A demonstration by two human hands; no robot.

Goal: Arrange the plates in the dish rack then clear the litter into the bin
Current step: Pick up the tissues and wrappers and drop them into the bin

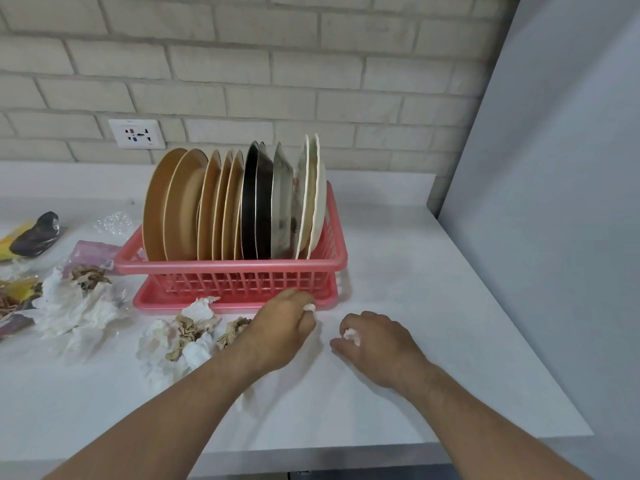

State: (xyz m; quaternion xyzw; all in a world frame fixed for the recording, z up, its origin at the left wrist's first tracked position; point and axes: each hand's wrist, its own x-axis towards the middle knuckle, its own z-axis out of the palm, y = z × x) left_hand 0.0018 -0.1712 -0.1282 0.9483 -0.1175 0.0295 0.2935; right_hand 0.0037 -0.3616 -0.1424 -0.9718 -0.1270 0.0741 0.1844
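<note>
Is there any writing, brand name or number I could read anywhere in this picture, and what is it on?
None can be read.
Wall socket plate: a faint mark near its top edge, too small and blurred to read.
Pink packet left of the dish rack: a small pale label at its lower edge, too blurred to read.
Yellow wrapper at the left edge: no legible print.
Plates and rack: no lettering visible.

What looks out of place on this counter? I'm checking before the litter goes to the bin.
The plates stand upright in the pink rack. Crumpled paper and wrappers still strew the counter left of it. Each hand, left and right, holds a small white scrap.
</note>
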